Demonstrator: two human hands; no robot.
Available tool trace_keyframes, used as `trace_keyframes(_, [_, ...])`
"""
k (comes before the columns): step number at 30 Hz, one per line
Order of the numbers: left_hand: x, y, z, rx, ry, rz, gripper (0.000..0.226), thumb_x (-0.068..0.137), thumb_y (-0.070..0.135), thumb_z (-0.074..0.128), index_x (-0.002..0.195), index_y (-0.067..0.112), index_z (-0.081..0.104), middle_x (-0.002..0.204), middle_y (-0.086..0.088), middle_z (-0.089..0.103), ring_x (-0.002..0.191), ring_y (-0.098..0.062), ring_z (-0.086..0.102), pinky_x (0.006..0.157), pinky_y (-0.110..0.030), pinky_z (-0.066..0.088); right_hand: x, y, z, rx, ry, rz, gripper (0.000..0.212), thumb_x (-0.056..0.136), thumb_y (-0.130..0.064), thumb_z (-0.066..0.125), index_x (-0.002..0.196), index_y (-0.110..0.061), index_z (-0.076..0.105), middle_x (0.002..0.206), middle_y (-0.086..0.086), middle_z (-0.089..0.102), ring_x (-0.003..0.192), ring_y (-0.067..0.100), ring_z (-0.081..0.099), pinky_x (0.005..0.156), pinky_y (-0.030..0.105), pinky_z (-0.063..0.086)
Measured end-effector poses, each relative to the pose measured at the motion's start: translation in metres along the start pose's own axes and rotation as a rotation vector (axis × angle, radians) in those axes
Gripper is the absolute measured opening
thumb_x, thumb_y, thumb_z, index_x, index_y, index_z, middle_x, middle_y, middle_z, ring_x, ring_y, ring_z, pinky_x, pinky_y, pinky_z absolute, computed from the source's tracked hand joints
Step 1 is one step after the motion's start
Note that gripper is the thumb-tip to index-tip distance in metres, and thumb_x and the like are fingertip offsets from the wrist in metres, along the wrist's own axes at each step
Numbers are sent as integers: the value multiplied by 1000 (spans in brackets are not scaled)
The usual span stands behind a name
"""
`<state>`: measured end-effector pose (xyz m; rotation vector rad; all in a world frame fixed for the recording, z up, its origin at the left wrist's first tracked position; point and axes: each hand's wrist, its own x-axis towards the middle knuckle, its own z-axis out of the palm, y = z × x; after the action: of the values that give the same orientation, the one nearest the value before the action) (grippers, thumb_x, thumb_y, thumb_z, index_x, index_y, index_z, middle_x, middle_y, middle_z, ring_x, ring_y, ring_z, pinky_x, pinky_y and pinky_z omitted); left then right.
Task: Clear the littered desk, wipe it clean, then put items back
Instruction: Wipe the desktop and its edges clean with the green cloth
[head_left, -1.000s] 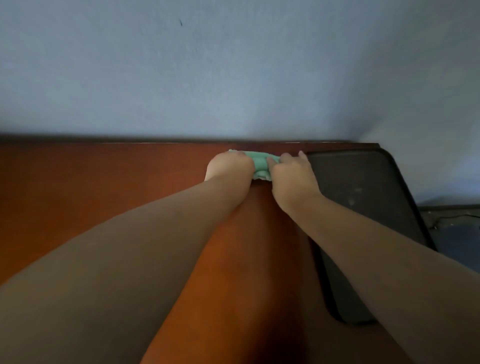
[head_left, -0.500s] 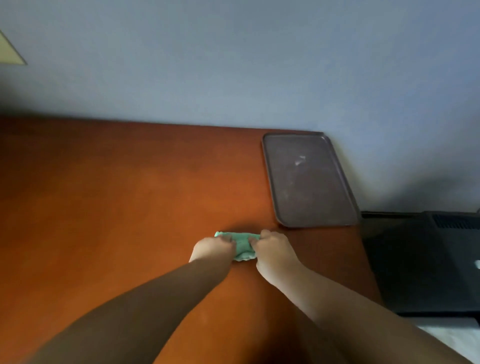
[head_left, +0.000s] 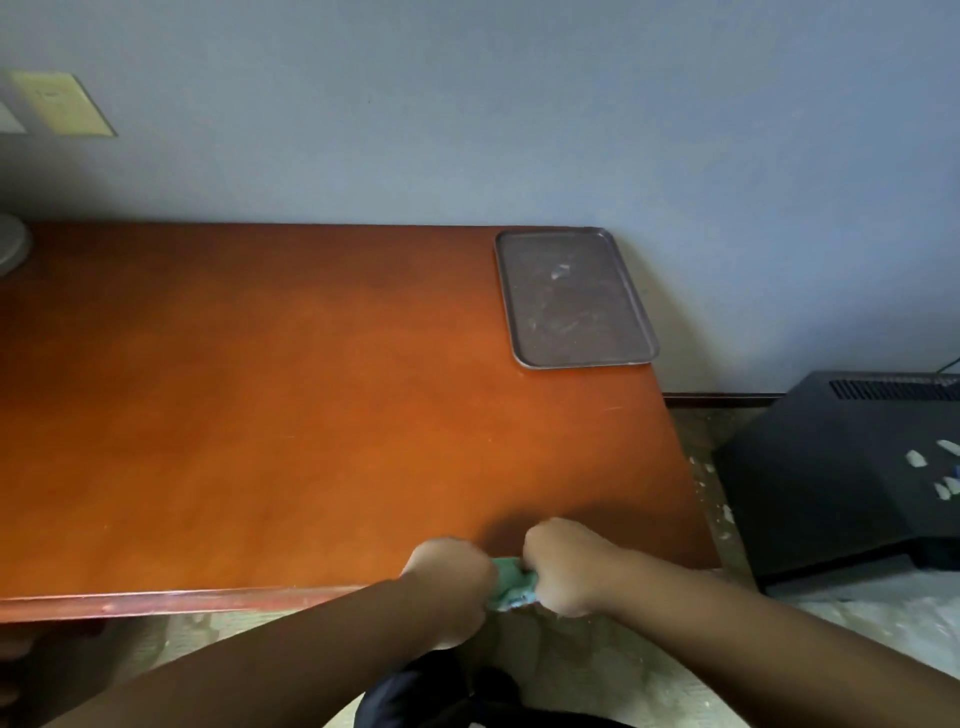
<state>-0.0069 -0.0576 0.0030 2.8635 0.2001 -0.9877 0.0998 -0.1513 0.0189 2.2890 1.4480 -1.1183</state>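
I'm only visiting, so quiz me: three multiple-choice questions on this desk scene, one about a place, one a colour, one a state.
1. Where on the desk is the tray? A. near left corner B. middle C. far right corner
2. What colour is the cloth? A. red B. green C. white
3. How is the cloth? A. gripped by left hand and right hand B. lying loose C. draped on the tray

Answers: 1 C, it lies at the far right end. 2 B, green shows between the hands. 3 A, both hands curl round it.

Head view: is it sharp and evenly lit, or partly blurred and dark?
Head view: dim overall; left hand, right hand and cloth are motion-blurred; the forearms lie in dark shadow; desk and tray look sharper.
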Motion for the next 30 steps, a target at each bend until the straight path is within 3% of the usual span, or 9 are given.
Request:
trace_keyframes(2, [-4,10,0,-87,-11,47,19,85,18,51,96,8,64,100,-15,64,97,-37,57,68,-33,40,-8,5,0,8,-158,28,10,83,-9,52,80,-7,62,64,6,51,56,20,46,47,26,33])
trace_keyframes(5, [1,12,-7,-222,24,22,21,82,20,53,99,14,65,99,-10,65,96,-32,58,66,-30,39,-15,19,-7,122,-304,54,17,79,-11,59,95,-6,63,84,7,63,70,20,55,57,26,43])
trace_keyframes(8, [13,1,-29,-407,153,-22,24,79,18,54,100,20,66,96,-6,68,90,-26,61,63,-25,37,-17,30,-16,259,-125,83,44,71,-29,76,107,-16,53,106,1,59,87,17,56,67,28,45])
trace_keyframes(12, [38,-22,-60,-679,408,27,40,82,11,55,120,20,62,110,0,67,100,-20,61,73,-19,38,3,42,-27,444,286,150,17,76,-21,65,77,-24,48,90,0,60,84,22,60,69,35,47])
trace_keyframes(14, [56,-30,-76,-948,506,4,45,85,8,59,130,15,55,114,1,63,99,-15,61,73,-12,42,16,52,-35,750,417,257,11,77,-15,65,82,-20,55,87,2,63,81,23,63,66,34,49])
trace_keyframes(16, [78,-39,-91,-1307,522,-128,49,87,9,62,134,15,49,108,3,56,83,-13,60,58,-12,46,28,63,-42,1228,511,386,18,79,-11,66,96,-15,59,87,4,65,79,24,65,61,31,53])
trace_keyframes(20, [128,-68,-108,-1816,275,-474,52,89,18,63,137,13,43,103,-7,57,85,-23,59,54,-29,46,56,91,-54,1853,600,654,37,80,-17,70,110,-4,52,89,9,61,82,28,67,66,32,55])
trace_keyframes(24, [170,-87,-119,-1796,220,-510,47,89,22,64,130,9,46,106,-11,59,86,-25,61,56,-30,46,84,109,-81,2043,593,826,42,83,-24,69,111,-1,48,84,9,55,70,21,60,54,29,46])
trace_keyframes(30, [213,-100,-141,-1618,120,-433,18,93,18,58,92,0,57,69,-10,60,57,-19,60,45,-24,49,128,113,-100,1982,645,1034,34,82,-11,68,111,-2,53,86,9,55,71,25,60,63,34,53])
